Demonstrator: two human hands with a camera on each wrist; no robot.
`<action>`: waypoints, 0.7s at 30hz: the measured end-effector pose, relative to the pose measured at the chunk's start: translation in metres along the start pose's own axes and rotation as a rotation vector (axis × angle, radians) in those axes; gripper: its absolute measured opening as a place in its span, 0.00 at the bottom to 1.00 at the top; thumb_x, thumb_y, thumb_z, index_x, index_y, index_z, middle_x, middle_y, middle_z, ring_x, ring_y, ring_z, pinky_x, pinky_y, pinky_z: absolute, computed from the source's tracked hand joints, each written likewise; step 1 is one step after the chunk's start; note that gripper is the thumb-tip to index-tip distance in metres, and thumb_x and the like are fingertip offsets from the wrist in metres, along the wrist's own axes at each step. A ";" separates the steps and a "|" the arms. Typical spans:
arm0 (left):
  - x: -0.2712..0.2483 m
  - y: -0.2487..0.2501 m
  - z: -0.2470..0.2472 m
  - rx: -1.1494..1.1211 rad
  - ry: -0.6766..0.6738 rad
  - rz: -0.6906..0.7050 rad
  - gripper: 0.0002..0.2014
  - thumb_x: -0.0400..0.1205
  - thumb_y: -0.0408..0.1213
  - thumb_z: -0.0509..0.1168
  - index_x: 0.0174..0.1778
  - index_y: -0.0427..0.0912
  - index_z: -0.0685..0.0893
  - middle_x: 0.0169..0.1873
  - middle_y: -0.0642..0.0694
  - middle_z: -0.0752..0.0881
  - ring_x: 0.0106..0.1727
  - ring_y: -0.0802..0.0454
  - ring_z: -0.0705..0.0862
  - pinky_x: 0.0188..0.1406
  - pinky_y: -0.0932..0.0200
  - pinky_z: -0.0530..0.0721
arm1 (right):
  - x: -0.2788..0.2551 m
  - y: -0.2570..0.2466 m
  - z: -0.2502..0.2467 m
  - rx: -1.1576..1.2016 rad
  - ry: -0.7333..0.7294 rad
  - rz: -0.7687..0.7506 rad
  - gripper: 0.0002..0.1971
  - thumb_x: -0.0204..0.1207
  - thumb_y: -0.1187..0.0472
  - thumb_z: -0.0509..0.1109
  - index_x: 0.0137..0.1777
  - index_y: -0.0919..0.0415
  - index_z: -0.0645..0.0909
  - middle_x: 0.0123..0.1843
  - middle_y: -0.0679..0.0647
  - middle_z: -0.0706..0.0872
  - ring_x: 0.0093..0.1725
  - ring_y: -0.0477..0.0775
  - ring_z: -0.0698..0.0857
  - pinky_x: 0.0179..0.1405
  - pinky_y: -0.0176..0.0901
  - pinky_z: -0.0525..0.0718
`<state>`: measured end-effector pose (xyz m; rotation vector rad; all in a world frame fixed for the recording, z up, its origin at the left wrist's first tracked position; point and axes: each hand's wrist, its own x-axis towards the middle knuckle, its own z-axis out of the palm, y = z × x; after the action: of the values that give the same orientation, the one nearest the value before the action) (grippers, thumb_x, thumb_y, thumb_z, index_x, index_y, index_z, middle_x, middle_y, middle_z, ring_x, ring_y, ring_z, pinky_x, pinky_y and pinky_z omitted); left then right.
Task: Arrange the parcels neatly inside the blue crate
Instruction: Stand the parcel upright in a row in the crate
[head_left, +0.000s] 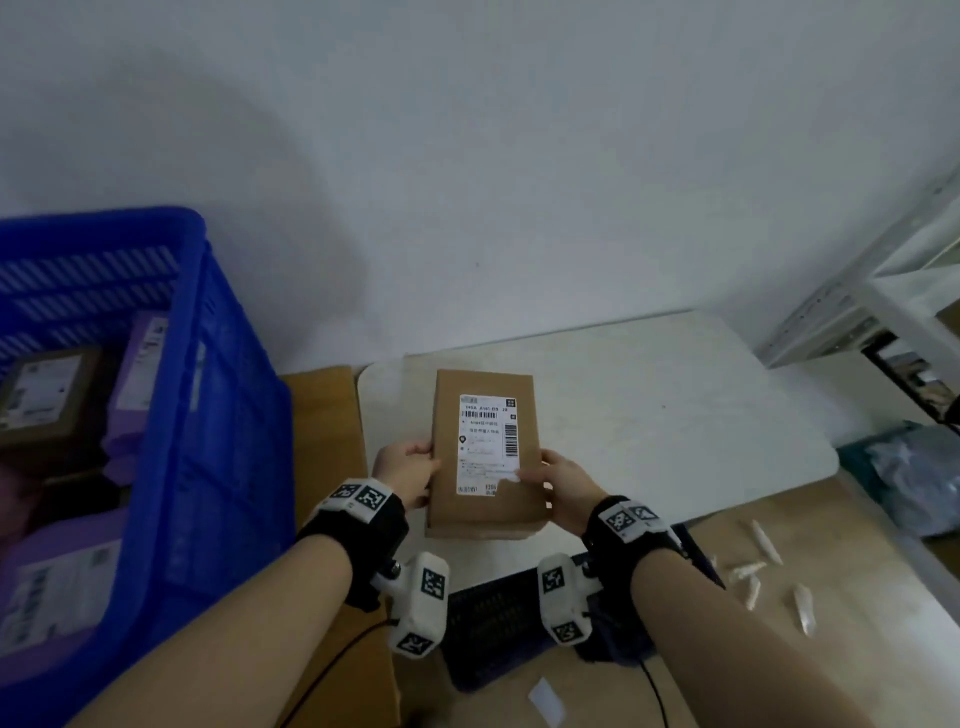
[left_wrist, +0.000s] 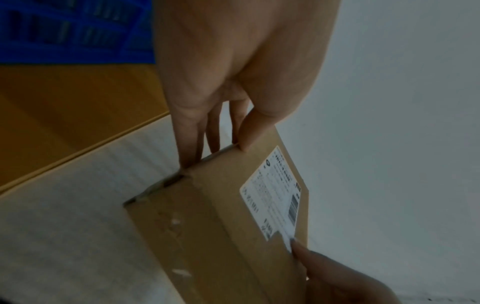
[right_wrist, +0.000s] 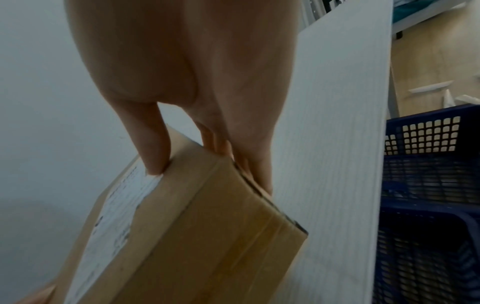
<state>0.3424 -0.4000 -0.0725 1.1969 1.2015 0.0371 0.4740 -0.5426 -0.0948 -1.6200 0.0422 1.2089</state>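
One brown parcel (head_left: 485, 452) is held between the two hands above the white table (head_left: 675, 395), near its left edge and label side up; whether its underside touches the table cannot be told. The left hand (head_left: 408, 475) is closed on the parcel's left edge, thumb on top and fingers (left_wrist: 193, 142) down the side. The right hand (head_left: 563, 491) is clamped on the right edge in the same way, its thumb on the label.

The task is judged to be well along. The blue crate (head_left: 208, 415), just off the table's left edge, is already loaded: at least four parcels can be counted inside, one brown (head_left: 44, 395) and three purple (head_left: 137, 374), though the count is uncertain. The held parcel is the only one seen outside the crate, so one placement appears to be left.
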 end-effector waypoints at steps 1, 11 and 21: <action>0.002 -0.007 -0.001 -0.020 0.006 -0.012 0.19 0.82 0.27 0.62 0.71 0.38 0.78 0.63 0.38 0.84 0.63 0.38 0.83 0.57 0.49 0.82 | 0.003 0.003 0.001 -0.008 -0.006 0.006 0.19 0.77 0.73 0.64 0.65 0.57 0.76 0.52 0.52 0.85 0.51 0.56 0.80 0.45 0.47 0.81; 0.013 -0.042 -0.009 -0.082 -0.040 0.015 0.26 0.82 0.18 0.57 0.76 0.37 0.71 0.73 0.43 0.77 0.73 0.42 0.76 0.72 0.45 0.75 | 0.018 0.023 0.012 -0.059 0.016 -0.021 0.25 0.79 0.74 0.62 0.76 0.60 0.70 0.71 0.58 0.80 0.61 0.60 0.80 0.45 0.49 0.81; -0.015 0.012 -0.021 0.332 -0.017 0.214 0.23 0.82 0.29 0.63 0.74 0.39 0.75 0.73 0.40 0.77 0.74 0.44 0.75 0.72 0.55 0.72 | -0.016 -0.034 0.032 -0.652 0.181 -0.272 0.24 0.78 0.67 0.66 0.74 0.67 0.72 0.76 0.62 0.75 0.75 0.59 0.74 0.71 0.47 0.72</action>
<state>0.3272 -0.3888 -0.0507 1.6110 1.0863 -0.0131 0.4642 -0.5120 -0.0573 -2.2085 -0.4885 0.9043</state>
